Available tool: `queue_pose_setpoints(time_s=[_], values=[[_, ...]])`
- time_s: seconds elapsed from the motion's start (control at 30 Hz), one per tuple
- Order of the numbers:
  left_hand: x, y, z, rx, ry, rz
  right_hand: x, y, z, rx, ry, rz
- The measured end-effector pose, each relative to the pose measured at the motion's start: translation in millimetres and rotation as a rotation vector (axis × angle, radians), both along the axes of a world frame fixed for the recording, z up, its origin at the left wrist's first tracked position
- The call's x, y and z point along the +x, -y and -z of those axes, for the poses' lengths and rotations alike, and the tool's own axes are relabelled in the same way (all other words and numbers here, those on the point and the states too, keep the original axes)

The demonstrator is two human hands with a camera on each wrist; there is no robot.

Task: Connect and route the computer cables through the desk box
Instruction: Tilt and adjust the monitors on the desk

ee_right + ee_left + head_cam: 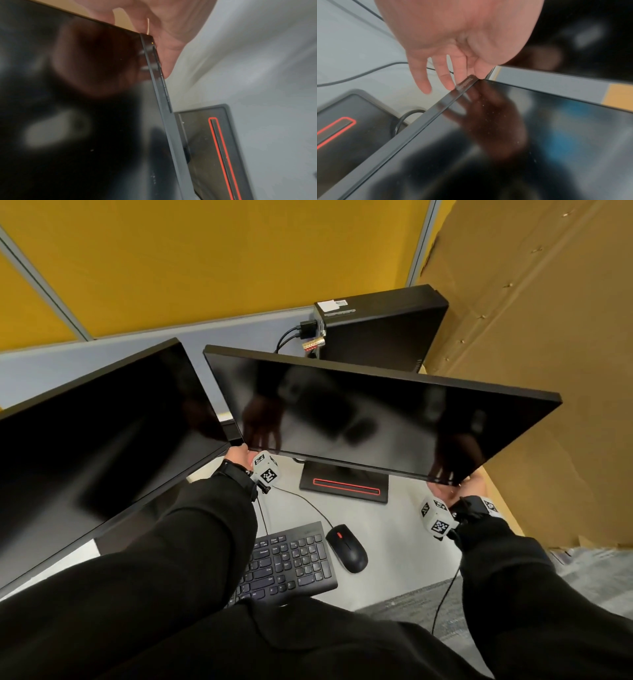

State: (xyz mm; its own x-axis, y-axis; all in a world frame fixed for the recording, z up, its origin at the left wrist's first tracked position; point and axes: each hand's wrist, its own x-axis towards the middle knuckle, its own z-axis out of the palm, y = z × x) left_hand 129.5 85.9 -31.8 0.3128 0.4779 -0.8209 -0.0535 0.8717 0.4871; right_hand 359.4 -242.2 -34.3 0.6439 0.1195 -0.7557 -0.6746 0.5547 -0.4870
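The right-hand black monitor (376,422) is tilted, its right end lower, above its stand base (342,491) with a red outline. My left hand (239,453) is at its lower left corner; in the left wrist view the hand (453,81) has straight, spread fingers reaching behind the bottom bezel (436,108). My right hand (455,491) cups the lower right corner, with its fingers (164,54) behind the panel edge. A black desktop computer (380,326) stands behind, with black cables (287,337) plugged into its rear.
A second dark monitor (102,440) stands close on the left, nearly touching the tilted one. A keyboard (287,563) and a wired mouse (346,547) lie on the white desk (394,535). Brown cardboard (531,337) walls in the right side.
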Motion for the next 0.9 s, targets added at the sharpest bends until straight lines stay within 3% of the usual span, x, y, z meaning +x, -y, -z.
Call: queue_pose_setpoints(time_s=[0.33,0.73,0.9], values=[[-10,6,0,-0.014,0.17,-0.031,1,-11,-11,0.039,-0.035,0.058],[-17,2,21,-0.024,0.233,-0.129,14,-19,-4,-0.055,-0.045,-0.04],[-13,0,20,-0.018,0.244,-0.128,15,-21,-6,0.002,-0.034,-0.027]])
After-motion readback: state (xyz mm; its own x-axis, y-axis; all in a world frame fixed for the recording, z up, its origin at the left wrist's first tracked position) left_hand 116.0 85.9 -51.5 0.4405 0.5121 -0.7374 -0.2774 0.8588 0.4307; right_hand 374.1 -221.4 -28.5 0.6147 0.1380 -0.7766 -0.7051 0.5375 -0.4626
